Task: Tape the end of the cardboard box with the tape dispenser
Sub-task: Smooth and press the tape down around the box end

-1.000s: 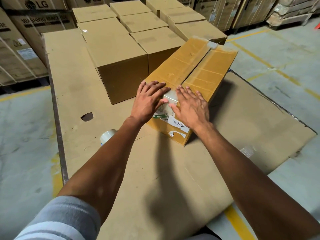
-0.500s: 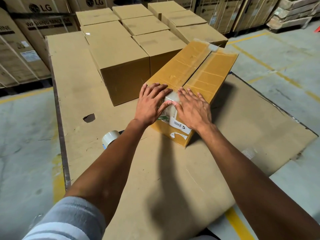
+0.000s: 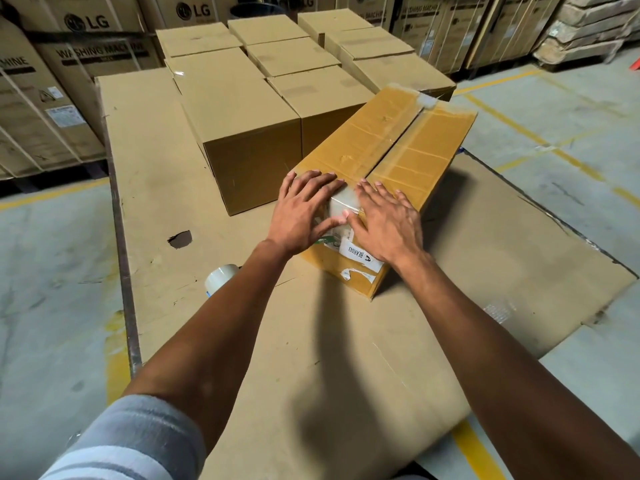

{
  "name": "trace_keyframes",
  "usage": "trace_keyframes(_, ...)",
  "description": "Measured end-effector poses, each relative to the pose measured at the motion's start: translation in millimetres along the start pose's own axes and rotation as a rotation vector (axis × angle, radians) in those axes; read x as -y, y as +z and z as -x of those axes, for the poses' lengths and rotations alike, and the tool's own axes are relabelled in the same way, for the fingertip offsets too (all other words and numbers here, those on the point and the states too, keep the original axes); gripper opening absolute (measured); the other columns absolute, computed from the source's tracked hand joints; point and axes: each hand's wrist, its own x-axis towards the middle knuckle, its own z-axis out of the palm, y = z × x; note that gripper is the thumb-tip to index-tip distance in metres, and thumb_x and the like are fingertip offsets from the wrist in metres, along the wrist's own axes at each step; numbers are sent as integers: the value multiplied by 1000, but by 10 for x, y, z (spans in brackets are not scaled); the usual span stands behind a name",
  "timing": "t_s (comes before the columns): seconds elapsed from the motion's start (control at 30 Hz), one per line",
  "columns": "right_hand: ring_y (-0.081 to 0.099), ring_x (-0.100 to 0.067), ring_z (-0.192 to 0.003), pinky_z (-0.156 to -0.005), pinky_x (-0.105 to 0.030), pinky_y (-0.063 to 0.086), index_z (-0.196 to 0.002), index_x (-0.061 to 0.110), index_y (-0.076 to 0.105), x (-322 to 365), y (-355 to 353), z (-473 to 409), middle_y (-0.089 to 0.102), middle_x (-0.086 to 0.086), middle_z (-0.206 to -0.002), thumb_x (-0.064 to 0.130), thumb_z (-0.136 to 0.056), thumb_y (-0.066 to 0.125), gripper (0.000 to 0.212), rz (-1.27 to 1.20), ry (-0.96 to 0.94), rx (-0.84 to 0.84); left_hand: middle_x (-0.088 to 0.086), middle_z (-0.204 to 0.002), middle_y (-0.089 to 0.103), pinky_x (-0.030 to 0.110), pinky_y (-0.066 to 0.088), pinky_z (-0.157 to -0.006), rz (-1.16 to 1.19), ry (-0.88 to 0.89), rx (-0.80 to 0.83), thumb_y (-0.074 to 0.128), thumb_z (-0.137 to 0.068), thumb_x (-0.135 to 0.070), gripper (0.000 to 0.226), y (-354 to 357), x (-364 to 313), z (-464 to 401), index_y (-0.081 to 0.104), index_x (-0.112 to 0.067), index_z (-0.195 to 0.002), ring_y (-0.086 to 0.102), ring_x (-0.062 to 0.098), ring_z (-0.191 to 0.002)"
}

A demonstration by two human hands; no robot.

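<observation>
From the head camera, your yellow-brown taped cardboard box (image 3: 388, 161) lies on the flat sheet of brown cardboard (image 3: 173, 174) that covers the work surface, just right of the picture's centre, its long axis running from the near end at about 7 o'clock up toward 1 o'clock. Its top shows two closed flaps meeting in a central seam, glossy with clear tape, with a crumpled patch of tape at the far end of that seam. The near end face carries a white printed label (image 3: 360, 256) and torn scraps of paper. Over the near top edge, on the seam, a pale strip of tape (image 3: 341, 202) folds down onto the end face. Your left hand (image 3: 304, 211) lies flat and spread on the box at the strip's 9 o'clock side, thumb reaching across onto the tape; your right hand (image 3: 388, 221) lies flat and spread at its 3 o'clock side. Both palms press on the box and neither is closed around anything. The roll of clear tape (image 3: 221, 280) sits on the sheet at 8 o'clock from the box, partly hidden behind your left forearm, apart from both hands. At 11 o'clock from the box stand rows of plain brown closed cartons (image 3: 242, 123), the nearest one just beside it.
</observation>
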Motion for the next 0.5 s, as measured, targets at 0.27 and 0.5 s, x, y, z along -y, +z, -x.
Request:
trace_keyframes(0.27, 33, -24, -156, -125, -50, 29, -163, 22, 33, 34, 61, 5, 33, 2, -170, 71, -100, 36, 80, 61, 35, -16, -4, -164, 51, 53, 15, -133, -5, -30, -10, 36, -114, -57, 55, 38, 18, -18, 48, -31, -162, 38, 25, -157)
trace_keyframes(0.5, 26, -25, -159, -127, -51, 27, -166, 21, 21, 37, 63, 6, 21, 3, -174, 72, -91, 58, 98, 105, 8, 20, 0, -177, 32, 58, 12, -134, -82, 89, 87, 72, -95, -55, 91, -28, 163, 34, 27, -30, -171, 27, 30, -164)
